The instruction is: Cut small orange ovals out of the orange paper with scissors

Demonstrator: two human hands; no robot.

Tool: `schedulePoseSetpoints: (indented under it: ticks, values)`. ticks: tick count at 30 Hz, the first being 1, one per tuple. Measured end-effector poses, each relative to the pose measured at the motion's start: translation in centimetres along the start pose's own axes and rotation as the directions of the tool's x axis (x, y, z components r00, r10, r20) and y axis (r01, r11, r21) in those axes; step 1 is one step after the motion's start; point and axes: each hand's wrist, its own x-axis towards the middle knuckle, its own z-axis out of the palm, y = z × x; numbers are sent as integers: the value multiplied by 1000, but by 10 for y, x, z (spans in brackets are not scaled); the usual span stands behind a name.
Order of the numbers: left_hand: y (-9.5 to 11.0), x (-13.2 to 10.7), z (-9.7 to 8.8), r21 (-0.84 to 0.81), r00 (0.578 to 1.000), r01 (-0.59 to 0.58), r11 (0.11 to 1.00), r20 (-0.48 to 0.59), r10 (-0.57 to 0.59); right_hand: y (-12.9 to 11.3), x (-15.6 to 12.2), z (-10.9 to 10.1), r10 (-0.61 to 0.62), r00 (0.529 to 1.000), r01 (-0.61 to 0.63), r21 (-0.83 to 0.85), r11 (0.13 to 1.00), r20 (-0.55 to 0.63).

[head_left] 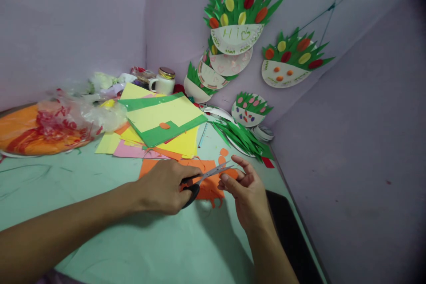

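Note:
In my left hand is a pair of scissors with black handles, its blades slightly parted and pointing right. Between the thumb and fingers of my right hand is a small piece of orange paper, close to the blade tips. Whether the blades touch it I cannot tell. Small orange paper ovals lie on the table just beyond. Under the scissors rests a larger orange sheet with curled offcuts at its near edge, partly hidden by my left hand.
Stacked coloured paper lies behind my hands, near a lidded white mug. Green paper strips are at the back right. A black flat object sits along the right edge. Decorated paper-plate baskets hang on the wall. Plastic bags are left.

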Motion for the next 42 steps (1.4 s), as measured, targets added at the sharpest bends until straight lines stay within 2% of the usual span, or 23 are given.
schedulePoseSetpoints:
  ticks: [15, 22, 42]
  values:
    - [2, 0, -3, -48, 999, 6, 999, 41, -4, 1, -1, -1, -5, 1000, 6, -6, 1000, 9]
    - [4, 1, -3, -26, 1000, 10, 1000, 22, -9, 1, -1, 0, -26, 1000, 26, 5, 1000, -8]
    - [4, 0, -4, -55, 999, 7, 998, 54, -4, 1, -2, 0, -5, 1000, 5, 9, 1000, 4]
